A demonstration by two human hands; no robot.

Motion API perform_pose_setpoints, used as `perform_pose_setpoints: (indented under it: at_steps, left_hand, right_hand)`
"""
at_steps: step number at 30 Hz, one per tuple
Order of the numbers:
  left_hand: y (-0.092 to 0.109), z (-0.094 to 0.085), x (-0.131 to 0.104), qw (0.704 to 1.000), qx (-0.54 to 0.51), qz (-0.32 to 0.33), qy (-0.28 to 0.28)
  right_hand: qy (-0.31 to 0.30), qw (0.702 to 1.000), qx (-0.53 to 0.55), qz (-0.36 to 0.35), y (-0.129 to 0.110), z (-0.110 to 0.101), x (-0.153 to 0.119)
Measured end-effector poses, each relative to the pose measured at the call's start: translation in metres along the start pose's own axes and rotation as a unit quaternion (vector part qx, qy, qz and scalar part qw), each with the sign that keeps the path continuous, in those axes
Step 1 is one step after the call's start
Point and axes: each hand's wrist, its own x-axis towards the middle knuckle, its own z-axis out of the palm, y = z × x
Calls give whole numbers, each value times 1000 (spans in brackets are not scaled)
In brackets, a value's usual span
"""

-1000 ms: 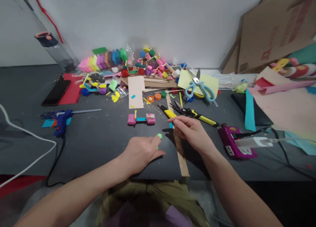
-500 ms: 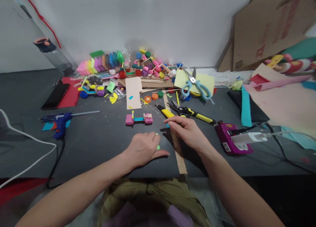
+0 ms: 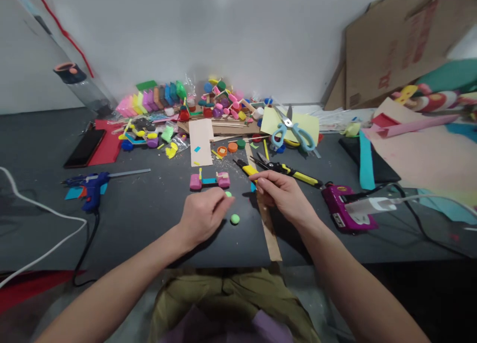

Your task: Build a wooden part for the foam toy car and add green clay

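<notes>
My left hand (image 3: 204, 214) is closed above the dark table, its fingers curled in. A light green clay ball (image 3: 228, 194) shows at its fingertips, partly covered by them. Just below lies a second light green clay ball (image 3: 234, 219), uncovered on the tabletop. My right hand (image 3: 283, 194) hovers with thumb and index finger pinched together; whatever is between them is too small to make out. Beyond my left hand stands a small toy car (image 3: 209, 181) with pink wheels and a blue body. A yellow utility knife (image 3: 249, 170) lies partly behind my right fingers.
A wooden strip (image 3: 269, 228) runs under my right hand. Pliers (image 3: 294, 173), blue-handled scissors (image 3: 288, 127) and a purple power box (image 3: 346, 209) are to the right. At left lie a blue glue gun (image 3: 93, 186) and a phone (image 3: 85, 148). Clay packets (image 3: 149, 99) line the back.
My left hand has shifted left and drawn its thumb in, uncovering the lower green ball. The upper green ball now shows farther left. My right hand stays nearly in place.
</notes>
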Motion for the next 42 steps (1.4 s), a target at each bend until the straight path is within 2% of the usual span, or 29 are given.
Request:
perform_pose_setpoints:
  at_steps: [3, 6, 8, 13, 16, 21, 26, 32, 37, 42]
  left_hand:
    - [2, -6, 4, 995, -79, -58, 21]
    - [5, -6, 9, 983, -164, -77, -5]
    - [6, -8, 10, 973, -214, -89, -2]
    - [-5, -31, 8, 950, -262, -132, 105]
    - [-13, -42, 4, 949, -247, -148, 131]
    - [-16, -42, -5, 963, -206, -152, 85]
    - [-14, -37, -9, 978, -157, -137, 31]
    - [-8, -20, -3, 987, -125, -93, -48]
    - [-5, -11, 2, 986, -132, -77, -68]
    - [-9, -13, 0, 980, -162, -99, -60]
  right_hand:
    - [-3, 1000, 2, -16, -7, 3, -1]
    - [-16, 999, -25, -31, -12, 6, -2]
    - [-25, 997, -56, -40, -14, 7, -3]
    - [-45, 979, -181, -77, -21, 10, -5]
    - [-93, 949, -282, -102, -26, 22, -2]
    - [-151, 881, -435, -108, -20, 41, 12]
    - [-144, 846, -503, -101, -8, 32, 13]
    - [-132, 851, -492, -123, -7, 18, 3]
    - [-171, 848, -477, -158, -2, 17, -6]
    - [-155, 862, -452, -166, 4, 14, -9]
